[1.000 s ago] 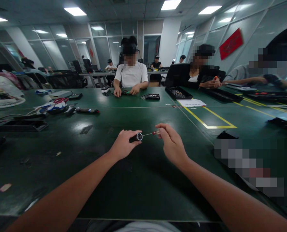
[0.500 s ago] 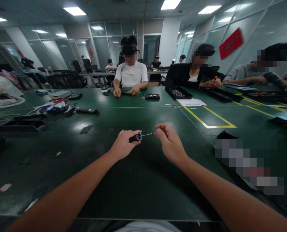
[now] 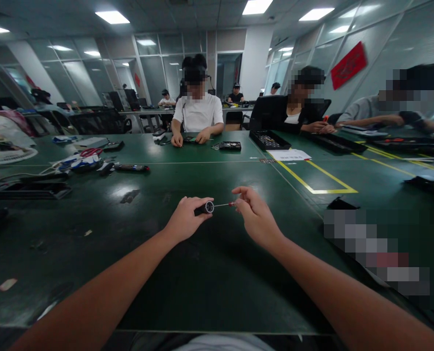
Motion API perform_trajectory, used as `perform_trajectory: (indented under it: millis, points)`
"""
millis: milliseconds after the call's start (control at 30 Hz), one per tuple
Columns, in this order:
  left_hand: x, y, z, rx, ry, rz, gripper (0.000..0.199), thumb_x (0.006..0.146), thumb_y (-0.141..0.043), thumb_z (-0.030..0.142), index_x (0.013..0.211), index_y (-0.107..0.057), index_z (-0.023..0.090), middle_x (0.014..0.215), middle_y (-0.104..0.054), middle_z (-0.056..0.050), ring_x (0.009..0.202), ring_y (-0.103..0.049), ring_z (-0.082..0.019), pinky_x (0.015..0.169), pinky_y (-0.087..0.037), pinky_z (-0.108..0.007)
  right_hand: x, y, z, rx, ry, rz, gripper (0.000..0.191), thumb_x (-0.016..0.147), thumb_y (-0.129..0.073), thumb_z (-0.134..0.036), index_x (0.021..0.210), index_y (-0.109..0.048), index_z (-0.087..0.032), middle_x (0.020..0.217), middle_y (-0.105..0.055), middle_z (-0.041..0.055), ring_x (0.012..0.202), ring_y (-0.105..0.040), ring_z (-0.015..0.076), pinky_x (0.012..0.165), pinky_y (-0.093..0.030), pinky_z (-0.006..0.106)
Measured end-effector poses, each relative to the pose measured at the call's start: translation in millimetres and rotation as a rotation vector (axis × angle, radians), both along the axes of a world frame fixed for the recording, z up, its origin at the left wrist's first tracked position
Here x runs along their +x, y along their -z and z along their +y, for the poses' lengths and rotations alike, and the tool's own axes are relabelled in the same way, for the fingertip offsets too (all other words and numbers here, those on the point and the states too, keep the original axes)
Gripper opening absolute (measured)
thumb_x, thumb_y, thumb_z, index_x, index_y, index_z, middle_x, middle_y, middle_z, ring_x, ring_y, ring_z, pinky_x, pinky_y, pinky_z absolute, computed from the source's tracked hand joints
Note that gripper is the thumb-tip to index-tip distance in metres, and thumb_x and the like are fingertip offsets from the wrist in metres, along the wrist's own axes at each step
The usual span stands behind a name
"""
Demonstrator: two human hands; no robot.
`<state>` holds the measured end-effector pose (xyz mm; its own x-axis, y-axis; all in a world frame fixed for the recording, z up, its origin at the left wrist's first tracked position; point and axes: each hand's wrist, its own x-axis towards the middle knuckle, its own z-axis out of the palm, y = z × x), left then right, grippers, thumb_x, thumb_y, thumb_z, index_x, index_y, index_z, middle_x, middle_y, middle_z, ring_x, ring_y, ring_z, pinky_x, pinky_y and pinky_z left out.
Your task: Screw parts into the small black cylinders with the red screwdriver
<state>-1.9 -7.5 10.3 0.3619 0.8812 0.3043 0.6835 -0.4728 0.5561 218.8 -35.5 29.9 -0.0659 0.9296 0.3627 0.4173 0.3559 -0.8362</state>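
Observation:
My left hand (image 3: 185, 218) is closed around a short black cylinder (image 3: 203, 208) with a pale ring at its open end, which faces right and toward me. Between the thumb and fingers of my right hand (image 3: 256, 212) is a small screwdriver (image 3: 231, 204) with a red handle and a thin metal shaft. Its shaft points left, and the tip meets the ringed end of the cylinder; whether it goes inside is too small to tell. My right index finger is raised off the handle. Both hands are above the green table (image 3: 202, 282).
A black pen-like tool (image 3: 132, 167) and red-handled scissors (image 3: 91, 152) lie to the left. A black tray of small parts (image 3: 270, 140) is at the back right, near a white paper (image 3: 289, 155). A co-worker in a white shirt (image 3: 199, 112) sits opposite.
The fingers of my right hand have shifted slightly on the screwdriver handle, with the index finger more lifted. My left hand and the cylinder stay nearly in place.

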Motion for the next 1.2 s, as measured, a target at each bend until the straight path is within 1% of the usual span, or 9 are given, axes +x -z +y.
perform_trajectory:
  millis: [167, 333, 500, 667, 800, 867, 900, 1033, 1200]
  points:
    - [3, -0.8, -1, -0.029, 0.029, 0.017, 0.041, 0.088, -0.073, 0.022, 0.127, -0.065, 0.029, 0.114, -0.072, -0.002, 0.107, -0.061, -0.024, 0.11, -0.036, -0.052, -1, -5.7, -4, -0.014, 0.039, -0.041, 0.042, 0.102, -0.034, -0.05, 0.103, -0.066, -0.023, 0.079, -0.064, 0.0026, 0.07, -0.059, 0.0195, 0.066, -0.044, 0.035]
    - [2, -2.0, -2, -0.014, 0.011, 0.038, 0.042, 0.088, -0.072, 0.022, 0.128, -0.065, 0.03, 0.114, -0.072, -0.002, 0.107, -0.062, -0.024, 0.106, -0.039, -0.05, -2, -3.3, -1, -0.013, 0.047, -0.031, 0.028, 0.099, -0.042, -0.04, 0.117, -0.055, -0.023, 0.078, -0.062, 0.0007, 0.068, -0.059, 0.0194, 0.063, -0.044, 0.034]
    - [1, -1.7, -1, -0.007, 0.001, 0.026, 0.042, 0.088, -0.072, 0.024, 0.129, -0.065, 0.03, 0.114, -0.072, -0.003, 0.106, -0.062, -0.025, 0.108, -0.038, -0.051, -3, -2.2, -1, 0.047, 0.038, 0.079, 0.018, 0.095, -0.053, -0.037, 0.104, -0.053, -0.022, 0.088, -0.065, 0.0037, 0.077, -0.062, 0.0191, 0.071, -0.048, 0.034]
    - [3, -1.6, -3, -0.022, 0.049, 0.04, 0.041, 0.09, -0.07, 0.026, 0.13, -0.064, 0.029, 0.116, -0.071, -0.004, 0.108, -0.061, -0.025, 0.115, -0.03, -0.058, -5, -3.2, 0, 0.045, 0.047, 0.159, 0.026, 0.097, -0.052, -0.045, 0.101, -0.061, -0.021, 0.086, -0.068, 0.0046, 0.079, -0.063, 0.0196, 0.076, -0.051, 0.036]
    - [1, -2.5, -3, 0.073, 0.095, 0.125, 0.04, 0.093, -0.066, 0.027, 0.132, -0.062, 0.033, 0.123, -0.069, -0.002, 0.118, -0.058, -0.024, 0.122, -0.015, -0.063, -3, 3.8, 11, -0.126, 0.09, 0.397, 0.031, 0.096, -0.048, -0.049, 0.092, -0.06, -0.021, 0.075, -0.061, 0.0026, 0.067, -0.059, 0.0183, 0.068, -0.054, 0.036]
    - [-1, -3.3, -3, 0.103, 0.092, 0.156, 0.041, 0.094, -0.065, 0.028, 0.134, -0.061, 0.034, 0.125, -0.069, -0.002, 0.12, -0.058, -0.024, 0.122, -0.013, -0.063, 0, 6.6, 18, -0.268, 0.078, 0.566, 0.031, 0.096, -0.048, -0.049, 0.084, -0.056, -0.022, 0.066, -0.052, -0.0007, 0.056, -0.051, 0.0159, 0.062, -0.054, 0.036]
    - [-1, -3.7, -2, 0.1, 0.082, 0.16, 0.041, 0.094, -0.064, 0.028, 0.134, -0.061, 0.033, 0.125, -0.068, -0.002, 0.121, -0.058, -0.024, 0.122, -0.014, -0.063, 1, 7.3, 20, -0.274, 0.09, 0.605, 0.03, 0.095, -0.049, -0.049, 0.083, -0.056, -0.022, 0.064, -0.05, -0.0016, 0.053, -0.049, 0.0153, 0.059, -0.054, 0.035]
    - [0, -4.1, -1, 0.056, 0.06, 0.139, 0.043, 0.093, -0.065, 0.03, 0.136, -0.059, 0.034, 0.123, -0.068, -0.003, 0.119, -0.058, -0.024, 0.122, -0.017, -0.064, 3, 7.5, 23, -0.182, 0.119, 0.612, 0.028, 0.092, -0.054, -0.05, 0.086, -0.058, -0.022, 0.071, -0.057, 0.0006, 0.062, -0.056, 0.0158, 0.063, -0.057, 0.034]
    - [3, -2.5, -2, 0.027, 0.052, 0.077, 0.044, 0.092, -0.068, 0.032, 0.135, -0.06, 0.032, 0.12, -0.069, -0.003, 0.116, -0.06, -0.025, 0.121, -0.02, -0.062, -3, 8.2, 17, -0.073, 0.078, 0.468, 0.032, 0.094, -0.053, -0.052, 0.096, -0.059, -0.021, 0.082, -0.064, 0.002, 0.072, -0.063, 0.0168, 0.072, -0.056, 0.036]
